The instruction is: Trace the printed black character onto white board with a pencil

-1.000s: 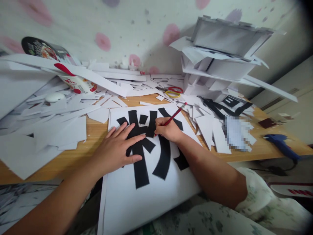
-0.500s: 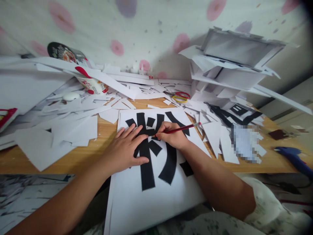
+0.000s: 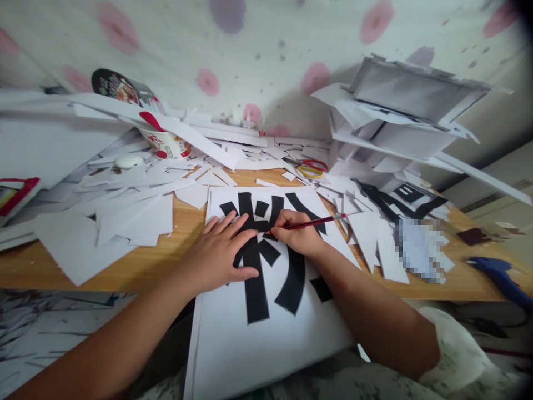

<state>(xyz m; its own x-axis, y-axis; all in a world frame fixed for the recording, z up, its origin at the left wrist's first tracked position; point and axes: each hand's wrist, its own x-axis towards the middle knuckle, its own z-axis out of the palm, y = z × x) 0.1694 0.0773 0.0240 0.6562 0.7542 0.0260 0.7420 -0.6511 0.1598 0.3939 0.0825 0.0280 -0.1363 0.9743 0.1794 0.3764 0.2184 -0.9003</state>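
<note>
My right hand (image 3: 297,232) is closed around a red and black pencil (image 3: 318,221), its point down near the middle of the black shapes. Under both hands lies a large white sheet (image 3: 233,355), overhanging the table's front edge. Black cut-out strokes (image 3: 256,300) shaped like a written character rest on it. Spread flat across the left strokes, my left hand (image 3: 220,255) presses them with its fingers apart. The pencil's tip is partly hidden by my right fingers.
White paper scraps (image 3: 141,205) cover much of the wooden table (image 3: 183,222). Scissors (image 3: 312,168) with red and yellow handles lie behind the sheet. A white board structure (image 3: 387,133) stands at the back right, a paper cup (image 3: 166,143) at the back left, a blue glue gun (image 3: 499,278) far right.
The whole view has shifted slightly, so things sit a little further right. My left hand stays on the strokes, and my right hand still holds the pencil at nearly the same spot.
</note>
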